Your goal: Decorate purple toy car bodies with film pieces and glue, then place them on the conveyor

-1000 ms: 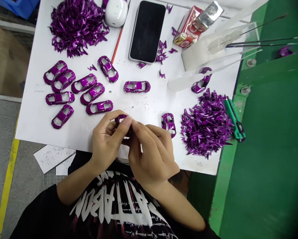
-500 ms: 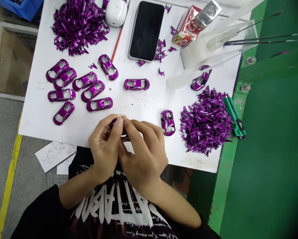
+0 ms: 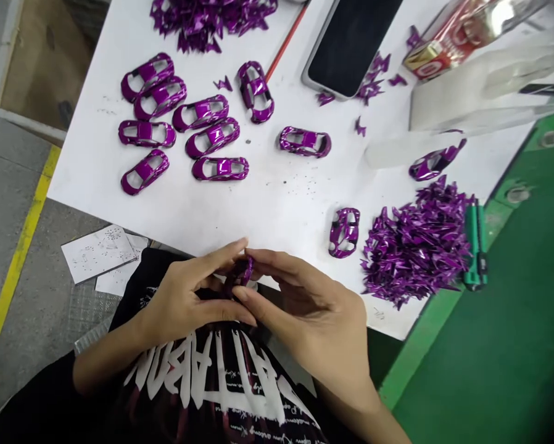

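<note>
Between both hands, at the table's near edge, is a purple toy car body (image 3: 240, 271), partly hidden by fingers. My left hand (image 3: 191, 293) closes around it from the left, thumb below and fingers above. My right hand (image 3: 316, 308) pinches its right side with thumb and fingertips. On the table beyond lie several more car bodies in a group at the left, one of them a car body (image 3: 220, 168) near my left hand. Another car body (image 3: 344, 232) lies alone beyond my right hand, and one more car body (image 3: 305, 142) rests mid-table.
A pile of small pointed purple parts (image 3: 416, 246) sits at the right beside a green utility knife (image 3: 476, 246). A second purple pile (image 3: 207, 18) is at the back. Behind stand a phone (image 3: 353, 43), a red pencil (image 3: 287, 43), a red-gold pack (image 3: 453, 43) and a whitish container (image 3: 462, 98).
The view has shifted and tilted. My hands have drawn the car body nearer my body; the fingers have spread from a tight clasp, so more of it shows.
</note>
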`<state>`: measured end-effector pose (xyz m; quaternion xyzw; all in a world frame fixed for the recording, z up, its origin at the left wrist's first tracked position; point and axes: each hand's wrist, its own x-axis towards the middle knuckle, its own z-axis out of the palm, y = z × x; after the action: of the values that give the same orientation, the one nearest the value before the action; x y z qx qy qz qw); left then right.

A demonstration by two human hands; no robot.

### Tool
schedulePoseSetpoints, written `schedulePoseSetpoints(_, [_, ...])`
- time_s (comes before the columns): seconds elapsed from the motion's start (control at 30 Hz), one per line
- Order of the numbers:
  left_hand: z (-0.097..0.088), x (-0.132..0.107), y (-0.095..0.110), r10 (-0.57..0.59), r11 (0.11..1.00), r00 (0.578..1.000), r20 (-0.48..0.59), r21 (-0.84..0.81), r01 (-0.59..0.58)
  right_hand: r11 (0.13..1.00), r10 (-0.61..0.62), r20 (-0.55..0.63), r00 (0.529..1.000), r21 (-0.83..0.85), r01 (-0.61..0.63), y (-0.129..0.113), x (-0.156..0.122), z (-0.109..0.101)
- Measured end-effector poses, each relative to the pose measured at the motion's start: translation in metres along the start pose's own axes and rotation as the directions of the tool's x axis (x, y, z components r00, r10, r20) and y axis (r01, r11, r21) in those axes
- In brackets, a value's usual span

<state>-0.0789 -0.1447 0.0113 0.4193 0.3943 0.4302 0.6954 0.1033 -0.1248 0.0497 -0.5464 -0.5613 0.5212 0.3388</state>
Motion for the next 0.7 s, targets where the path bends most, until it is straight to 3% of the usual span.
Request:
schedulePoseSetpoints(0.1, [-0.001,-0.005,-0.001,-0.086,0.99,0.995,0.046,-0.107,0.091,0.998,0.064,-0.006,0.998,-0.022,-0.064,0.002,-0.005,-0.001])
schedulePoseSetpoints(0.23, [0.001,-0.003,-0.004,-0.08,0.979,0.997,0.02,-0.189,0.083,0.999,0.028,-0.064,0.998,-0.029,-0.03,-0.003,-0.004,0.002])
schedulePoseSetpoints(0.4, [0.002,0.0,-0.01,-0.037,0.969,0.999,0.0,-0.244,0.036,0.972,0.164,-0.021,0.986,0.177,-0.158,-0.01,0.002,0.004])
schedulePoseSetpoints(0.5, [0.003,0.002,-0.011,-0.026,0.96,1.0,0.018,-0.278,0.03,0.959,0.205,-0.041,0.978,0.207,-0.192,-0.009,0.004,0.005])
schedulePoseSetpoints(0.7, [0.006,0.006,-0.008,-0.064,0.969,0.998,-0.014,-0.24,0.059,0.973,0.143,-0.049,0.989,0.192,-0.131,-0.004,0.006,0.003])
